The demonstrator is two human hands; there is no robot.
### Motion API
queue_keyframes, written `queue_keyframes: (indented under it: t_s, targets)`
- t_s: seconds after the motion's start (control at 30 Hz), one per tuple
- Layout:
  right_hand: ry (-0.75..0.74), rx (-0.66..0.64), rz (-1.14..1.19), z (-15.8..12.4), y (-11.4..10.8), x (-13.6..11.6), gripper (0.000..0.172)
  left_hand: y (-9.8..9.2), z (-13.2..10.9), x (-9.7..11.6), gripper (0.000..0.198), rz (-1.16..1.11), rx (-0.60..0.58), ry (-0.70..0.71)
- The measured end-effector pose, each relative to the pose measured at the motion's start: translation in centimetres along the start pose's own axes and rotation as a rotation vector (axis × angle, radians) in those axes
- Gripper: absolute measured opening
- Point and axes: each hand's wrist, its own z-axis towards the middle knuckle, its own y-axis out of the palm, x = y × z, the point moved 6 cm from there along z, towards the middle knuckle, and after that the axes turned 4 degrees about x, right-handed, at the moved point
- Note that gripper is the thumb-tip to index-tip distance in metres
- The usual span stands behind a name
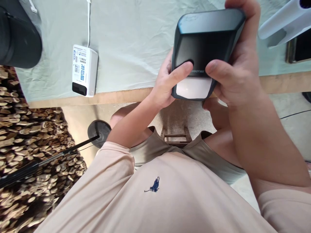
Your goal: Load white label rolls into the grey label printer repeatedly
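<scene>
Both of my hands grip a dark, boxy plastic device with rounded corners, a glossy black face and a pale panel at its near end. Partly covered lettering ends in "BOT" on that face; its exact kind I cannot tell. My left hand wraps the near left side, thumb lying on the face. On the right edge is my right hand, its thumb near the lettering and its upper fingers curled round the far right corner. The device is held above the table's front edge, and its underside is hidden.
A white power bank with a white cable lies on the cloth-covered table. At the left stands a black rounded object; at the right are a white object and a phone-like slab. Stacked firewood and a black stand are at left.
</scene>
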Motion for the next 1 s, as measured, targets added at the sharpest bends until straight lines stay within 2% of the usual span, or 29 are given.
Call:
queue_keyframes:
  t_s: [0.1,0.2,0.4,0.47,0.53,0.63,0.8,0.87,0.93,1.0]
  targets:
    - [0.009,-0.037,0.015,-0.2,0.4,-0.2,0.057,-0.3,0.0,-0.2,0.009,0.08,0.007,-0.007]
    - [0.018,-0.075,0.008,-0.3,0.6,-0.3,0.056,-0.6,0.1,-0.6,0.014,0.165,0.002,-0.077]
    - [0.0,-0.015,-0.01,0.1,-0.4,0.3,0.055,-0.1,0.4,-0.5,0.021,0.073,-0.073,-0.099]
    - [-0.007,0.023,-0.02,0.2,-1.1,0.6,0.053,-0.6,0.5,-0.7,0.029,0.058,-0.082,-0.106]
    - [-0.051,0.055,-0.071,0.4,-1.8,0.5,0.052,-1.7,0.7,-1.1,0.03,0.08,-0.047,-0.098]
    - [-0.143,0.013,-0.205,0.3,-2.2,0.0,0.058,-3.2,0.9,-1.4,0.024,0.071,0.02,-0.033]
    - [-0.186,-0.103,-0.314,0.0,-2.0,-0.6,0.073,-3.3,1.2,-1.5,0.02,0.036,0.038,0.007]
    - [-0.183,-0.131,-0.36,-0.1,-1.9,-0.8,0.076,-3.5,1.4,-1.5,0.023,0.048,0.083,0.004]
    - [-0.194,-0.08,-0.429,0.0,-2.0,-1.3,0.069,-3.8,1.4,-1.4,0.026,0.068,0.147,-0.012]
    - [-0.265,0.096,-0.48,0.2,-2.7,-2.3,0.055,-3.9,1.3,-1.5,0.034,0.087,0.194,-0.085]
